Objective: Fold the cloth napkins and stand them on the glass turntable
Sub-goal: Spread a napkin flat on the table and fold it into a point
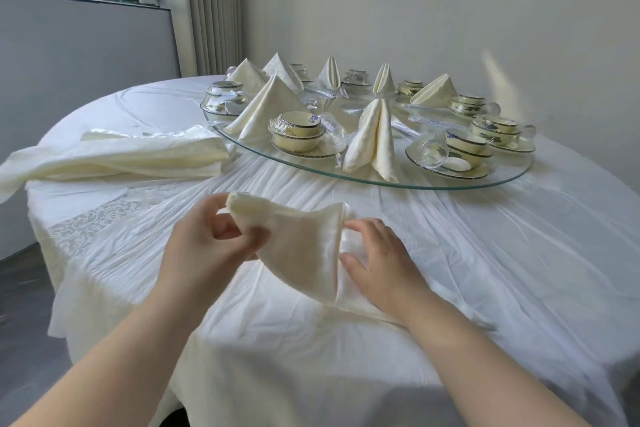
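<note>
My left hand [211, 246] pinches a cream cloth napkin [301, 246], folded to a triangle and lifted off the table, at its upper left corner. My right hand [377, 263] is at the napkin's right edge, fingers spread and loosely bent; whether it touches the cloth I cannot tell. Beyond lies the glass turntable [381, 180]. Several folded napkins stand on it, the nearest ones at front centre [372, 139] and at the left [268, 107].
Wrapped bowl-and-saucer sets [299, 135] ring the turntable between the standing napkins. A pile of unfolded cream napkins [114, 158] lies on the white tablecloth [485, 253] at the left. The round table's near edge drops away just below my forearms.
</note>
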{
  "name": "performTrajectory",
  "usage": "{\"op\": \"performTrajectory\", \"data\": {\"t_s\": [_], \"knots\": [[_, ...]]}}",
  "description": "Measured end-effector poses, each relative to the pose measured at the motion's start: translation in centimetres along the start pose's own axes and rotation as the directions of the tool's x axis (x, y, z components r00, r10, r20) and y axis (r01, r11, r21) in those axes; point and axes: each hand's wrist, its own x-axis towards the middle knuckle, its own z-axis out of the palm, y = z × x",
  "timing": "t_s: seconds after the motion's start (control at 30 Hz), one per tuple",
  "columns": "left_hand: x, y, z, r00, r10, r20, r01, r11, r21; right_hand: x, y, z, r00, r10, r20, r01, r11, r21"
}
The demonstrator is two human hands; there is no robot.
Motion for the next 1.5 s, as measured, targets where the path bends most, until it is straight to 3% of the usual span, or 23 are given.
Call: {"op": "performTrajectory", "data": {"t_s": [0.1,0.3,0.4,0.47,0.57,0.63,0.67,0.77,0.87,1.0,1.07,1.13,1.2,1.3,1.33,1.4,1.47,1.5], "knots": [[-0.2,1.2,2.3,0.995,0.098,-0.004,-0.098,0.995,-0.012,-1.1,0.4,-2.1,0.982,0.030,-0.189,-0.026,0.999,0.026],[-1.6,1.6,8.4,0.935,0.338,0.107,-0.348,0.932,0.104,-5.9,4.4,-5.7,0.986,0.145,0.085,-0.139,0.987,-0.081],[-2.8,0.9,11.8,0.897,0.370,0.240,-0.419,0.886,0.197,-7.6,5.5,-4.7,0.978,0.201,0.053,-0.207,0.962,0.177],[-3.7,0.4,13.4,0.874,0.347,0.340,-0.448,0.848,0.284,-7.9,6.0,-4.1,0.961,0.271,-0.055,-0.238,0.912,0.333],[-4.6,-0.6,14.6,0.835,0.359,0.417,-0.519,0.766,0.380,-7.8,7.2,-4.4,0.821,0.491,-0.293,-0.204,0.730,0.653],[-4.7,-1.2,14.8,0.814,0.331,0.478,-0.539,0.736,0.409,-7.8,7.7,-4.7,0.743,0.580,-0.333,-0.154,0.633,0.759],[-4.8,-1.3,14.7,0.809,0.286,0.514,-0.538,0.713,0.450,-7.8,7.8,-4.7,0.744,0.579,-0.332,-0.154,0.634,0.758],[-4.7,-1.8,15.1,0.745,0.356,0.565,-0.649,0.583,0.489,-7.7,7.6,-4.2,0.801,0.519,-0.299,-0.191,0.695,0.693],[-5.0,-2.8,15.6,0.695,0.445,0.565,-0.715,0.515,0.473,-7.7,7.5,-4.1,0.817,0.505,-0.277,-0.212,0.711,0.671],[-5.1,-2.7,15.2,0.678,0.378,0.631,-0.713,0.548,0.438,-8.0,7.2,-4.3,0.845,0.488,-0.221,-0.224,0.697,0.681],[-5.3,-3.1,14.9,0.665,0.345,0.662,-0.711,0.564,0.421,-8.1,7.0,-4.4,0.879,0.437,-0.192,-0.229,0.738,0.634],[-5.5,-3.1,14.4,0.637,0.344,0.690,-0.720,0.584,0.374,-8.2,6.8,-4.2,0.919,0.360,-0.158,-0.256,0.853,0.454],[-5.7,-2.8,13.6,0.621,0.269,0.736,-0.663,0.682,0.310,-8.1,6.7,-3.9,0.958,0.260,-0.125,-0.226,0.946,0.232],[-4.7,-2.2,12.2,0.606,0.258,0.753,-0.620,0.746,0.243,-8.0,6.7,-3.4,0.988,0.136,-0.070,-0.132,0.989,0.061],[-4.0,-1.9,11.7,0.589,0.287,0.756,-0.658,0.713,0.242,-7.9,6.7,-3.3,0.991,0.108,-0.075,-0.106,0.994,0.036],[-1.8,-1.6,11.0,0.545,0.345,0.764,-0.792,0.512,0.334,-7.7,6.8,-3.2,0.992,0.050,-0.116,-0.054,0.998,-0.025],[0.4,-1.6,10.9,0.588,0.202,0.784,-0.780,0.397,0.483,-7.7,6.8,-2.8,0.976,-0.035,-0.213,0.009,0.993,-0.121],[1.2,-2.0,10.8,0.613,0.096,0.784,-0.746,0.396,0.535,-7.8,6.9,-2.6,0.972,-0.067,-0.225,0.027,0.983,-0.180]]}}
